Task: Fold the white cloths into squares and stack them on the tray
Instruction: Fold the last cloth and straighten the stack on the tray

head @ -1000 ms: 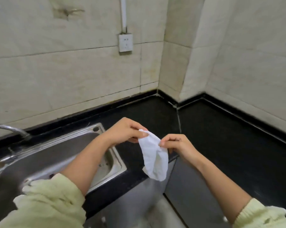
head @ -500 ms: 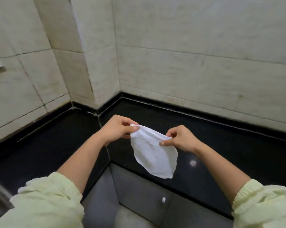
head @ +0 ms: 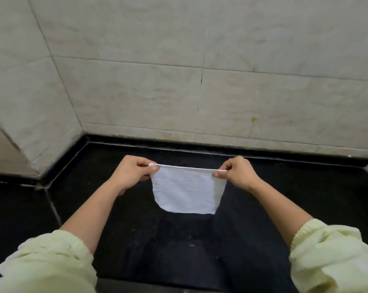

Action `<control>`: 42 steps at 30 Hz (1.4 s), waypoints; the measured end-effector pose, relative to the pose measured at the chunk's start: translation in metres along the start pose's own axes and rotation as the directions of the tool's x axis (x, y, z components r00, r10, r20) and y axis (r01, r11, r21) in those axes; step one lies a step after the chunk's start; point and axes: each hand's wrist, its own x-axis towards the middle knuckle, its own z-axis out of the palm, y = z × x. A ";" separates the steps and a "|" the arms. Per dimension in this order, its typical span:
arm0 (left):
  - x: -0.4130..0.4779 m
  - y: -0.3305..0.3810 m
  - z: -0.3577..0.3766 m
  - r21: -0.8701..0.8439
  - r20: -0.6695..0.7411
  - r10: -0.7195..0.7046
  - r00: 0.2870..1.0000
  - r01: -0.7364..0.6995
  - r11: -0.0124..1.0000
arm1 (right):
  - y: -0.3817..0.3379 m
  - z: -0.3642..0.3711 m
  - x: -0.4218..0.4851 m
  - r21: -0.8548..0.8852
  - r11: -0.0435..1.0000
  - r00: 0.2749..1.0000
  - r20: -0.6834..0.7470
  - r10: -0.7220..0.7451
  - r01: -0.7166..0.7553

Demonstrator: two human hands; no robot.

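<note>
Right, nearest to us the left sleeve (head: 47, 263) and right sleeve (head: 331, 256), pale green, frame the view, with bare forearms reaching forward over the black table (head: 178, 250). Further out, between the arms, the white cloth (head: 185, 193) hangs as a flat sheet in front of the person. Whether its bottom edge brushes the table, I cannot tell.

Up at the top edge, the left grip (head: 132, 174) has fingers and thumb curled tight, pinching the left corner. The right grip (head: 238, 174) pinches the right corner the same way. That top edge is stretched taut and runs straight across, left to right, and this is the line that matters: the cloth's long axis spans from one grip to the other, and all the loose fabric drops below that line. Both grips sit level and about equally far out, so neither has the advantage.

My read is that the next fold turns on this drop: either corner meets corner, or the sheet goes flat on the table.

Beyond that is the tiled wall (head: 200, 81). No tray is in view.
</note>
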 end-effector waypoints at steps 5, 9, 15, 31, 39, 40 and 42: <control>0.057 -0.004 -0.002 -0.113 0.056 0.006 0.998 0.000 0.994 | 0.004 -0.003 0.040 0.103 0.994 0.997 -0.070 0.038 -0.031; 0.076 -0.023 -0.004 -0.186 0.206 -0.090 0.974 0.129 0.974 | 0.017 0.002 0.050 0.205 0.974 0.996 0.023 0.090 -0.093; 0.073 -0.073 -0.005 -0.095 0.468 -0.326 0.821 0.414 0.905 | 0.049 0.025 0.044 0.249 0.924 0.918 0.344 0.198 -0.292; 0.068 -0.134 0.037 0.270 0.619 -0.611 0.493 0.597 0.755 | 0.103 0.092 0.024 -0.037 0.875 0.639 0.668 0.381 -0.483; 0.088 -0.131 0.081 0.130 0.112 -0.506 0.855 0.493 0.860 | 0.106 0.105 0.034 -0.107 0.909 0.633 0.684 0.362 -0.404; 0.089 -0.132 0.086 0.113 0.093 -0.495 0.864 0.485 0.867 | 0.106 0.107 0.034 -0.111 0.911 0.637 0.682 0.360 -0.397; 0.092 -0.136 0.093 0.050 0.014 -0.495 0.869 0.494 0.868 | 0.108 0.111 0.035 -0.118 0.915 0.640 0.679 0.358 -0.387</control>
